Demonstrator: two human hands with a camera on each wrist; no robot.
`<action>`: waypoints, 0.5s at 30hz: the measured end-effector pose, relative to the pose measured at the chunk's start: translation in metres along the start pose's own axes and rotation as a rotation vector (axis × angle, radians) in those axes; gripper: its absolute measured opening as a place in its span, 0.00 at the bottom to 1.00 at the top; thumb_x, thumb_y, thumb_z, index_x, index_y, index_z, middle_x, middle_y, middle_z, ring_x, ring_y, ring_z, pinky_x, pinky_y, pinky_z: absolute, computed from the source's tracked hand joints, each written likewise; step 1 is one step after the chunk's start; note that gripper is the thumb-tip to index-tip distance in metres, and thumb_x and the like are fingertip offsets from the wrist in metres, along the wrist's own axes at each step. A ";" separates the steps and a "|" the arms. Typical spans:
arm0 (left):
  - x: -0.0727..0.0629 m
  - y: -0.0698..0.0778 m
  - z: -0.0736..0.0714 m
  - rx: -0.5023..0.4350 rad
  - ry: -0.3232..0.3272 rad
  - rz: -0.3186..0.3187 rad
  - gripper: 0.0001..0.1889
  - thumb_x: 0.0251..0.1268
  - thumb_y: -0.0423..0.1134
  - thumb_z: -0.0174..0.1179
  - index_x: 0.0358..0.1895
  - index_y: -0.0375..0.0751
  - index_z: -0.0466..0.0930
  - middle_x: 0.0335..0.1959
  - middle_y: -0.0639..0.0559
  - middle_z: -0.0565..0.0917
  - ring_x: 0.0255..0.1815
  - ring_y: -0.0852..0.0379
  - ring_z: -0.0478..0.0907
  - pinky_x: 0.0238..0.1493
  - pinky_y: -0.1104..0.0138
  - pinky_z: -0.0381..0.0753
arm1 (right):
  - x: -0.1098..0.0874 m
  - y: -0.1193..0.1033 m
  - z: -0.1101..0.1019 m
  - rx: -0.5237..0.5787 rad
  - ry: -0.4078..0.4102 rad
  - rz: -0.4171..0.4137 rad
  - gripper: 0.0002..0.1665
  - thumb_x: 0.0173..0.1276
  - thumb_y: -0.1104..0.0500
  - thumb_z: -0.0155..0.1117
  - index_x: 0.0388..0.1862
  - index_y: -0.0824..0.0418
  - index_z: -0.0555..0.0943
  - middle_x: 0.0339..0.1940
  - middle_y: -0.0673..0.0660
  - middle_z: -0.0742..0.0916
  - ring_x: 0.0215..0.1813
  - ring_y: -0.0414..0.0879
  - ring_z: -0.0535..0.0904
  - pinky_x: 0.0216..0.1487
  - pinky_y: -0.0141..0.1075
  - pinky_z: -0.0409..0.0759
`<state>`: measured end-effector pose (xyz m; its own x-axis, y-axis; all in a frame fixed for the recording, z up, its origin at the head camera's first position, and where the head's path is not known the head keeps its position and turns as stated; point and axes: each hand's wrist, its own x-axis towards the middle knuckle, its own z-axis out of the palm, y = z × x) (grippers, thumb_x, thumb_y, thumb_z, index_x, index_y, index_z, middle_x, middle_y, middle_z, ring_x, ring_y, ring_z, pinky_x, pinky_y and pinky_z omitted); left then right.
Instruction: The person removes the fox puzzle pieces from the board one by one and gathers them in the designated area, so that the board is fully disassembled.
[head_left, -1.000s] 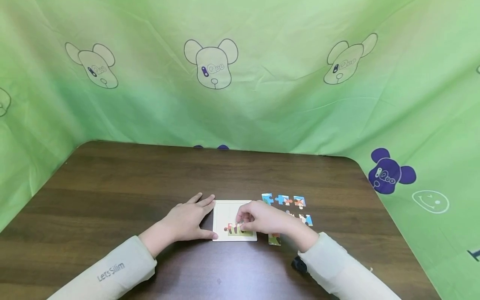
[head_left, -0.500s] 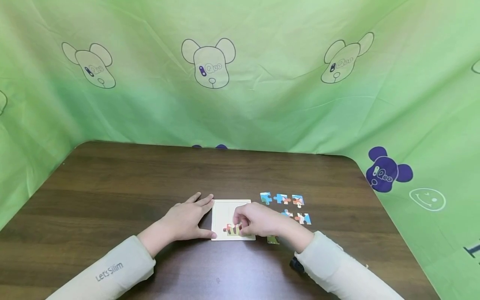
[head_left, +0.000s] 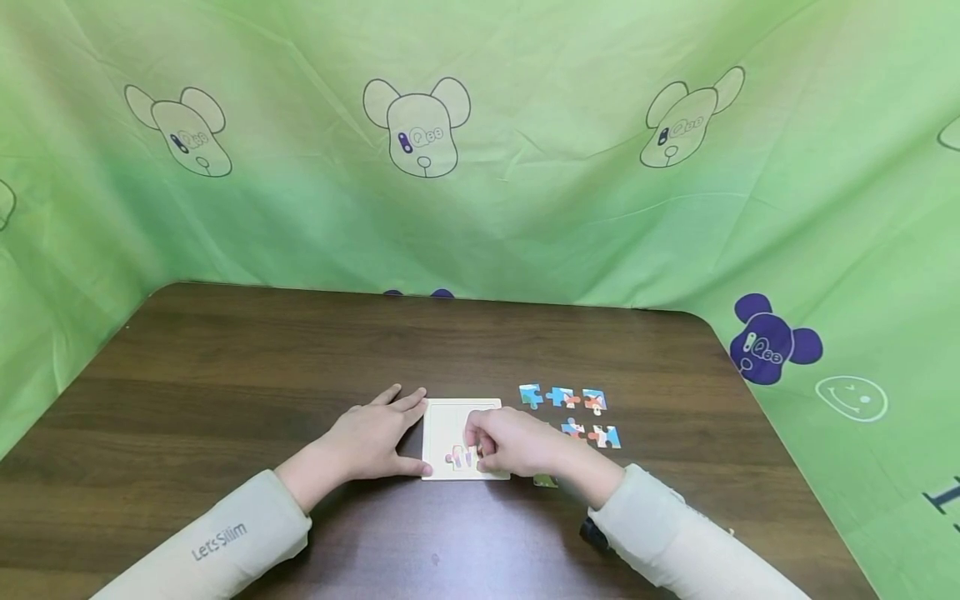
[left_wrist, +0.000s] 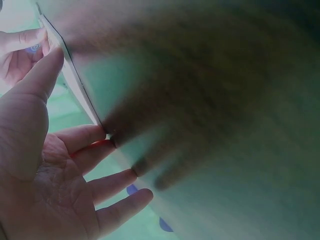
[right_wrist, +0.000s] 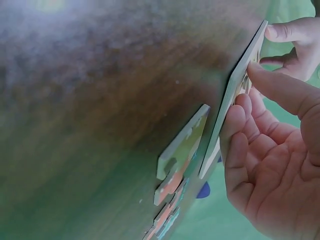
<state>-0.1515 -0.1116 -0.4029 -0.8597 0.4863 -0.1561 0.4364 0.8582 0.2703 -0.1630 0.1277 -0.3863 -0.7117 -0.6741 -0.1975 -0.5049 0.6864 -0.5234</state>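
Note:
A pale square puzzle tray [head_left: 444, 421] lies on the table in the head view. My left hand [head_left: 375, 442] rests at its left side with the fingers spread and straight, the thumb touching the near left corner. Bent over the tray's near right part, my right hand [head_left: 519, 442] pinches a puzzle piece, mostly covered by the fingers. Striped puzzle pieces [head_left: 459, 458] sit in the tray's near part, just left of those fingertips. The right wrist view shows the thumb [right_wrist: 280, 87] and curled fingers right at the tray's surface.
Several loose puzzle pieces [head_left: 561, 397] lie to the tray's right, some partly hidden behind the right hand. A green piece [head_left: 546, 481] shows below the right wrist. A small black object [head_left: 594, 533] is by the right sleeve. Green printed cloth [head_left: 525, 208] surrounds the brown table [head_left: 300, 358].
The right fingers have shifted slightly leftward over the tray. The left hand keeps its place. The visible tray pieces look paler now.

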 end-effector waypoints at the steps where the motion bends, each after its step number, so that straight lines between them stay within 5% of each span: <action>1: 0.000 0.000 0.000 -0.001 -0.001 -0.001 0.47 0.52 0.68 0.68 0.73 0.46 0.68 0.78 0.53 0.64 0.79 0.40 0.57 0.56 0.33 0.73 | 0.000 0.000 0.000 0.006 0.000 -0.001 0.12 0.57 0.67 0.71 0.36 0.57 0.78 0.20 0.43 0.75 0.25 0.33 0.69 0.31 0.29 0.69; 15: 0.000 0.000 0.000 -0.003 -0.001 0.001 0.48 0.52 0.68 0.67 0.74 0.45 0.67 0.78 0.53 0.64 0.79 0.40 0.57 0.56 0.35 0.74 | -0.003 0.004 -0.003 0.195 -0.011 -0.034 0.09 0.58 0.70 0.67 0.35 0.61 0.78 0.24 0.48 0.79 0.24 0.35 0.71 0.28 0.27 0.71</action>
<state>-0.1515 -0.1121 -0.4029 -0.8588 0.4878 -0.1566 0.4370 0.8570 0.2731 -0.1646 0.1329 -0.3851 -0.6896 -0.7001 -0.1854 -0.4238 0.5976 -0.6807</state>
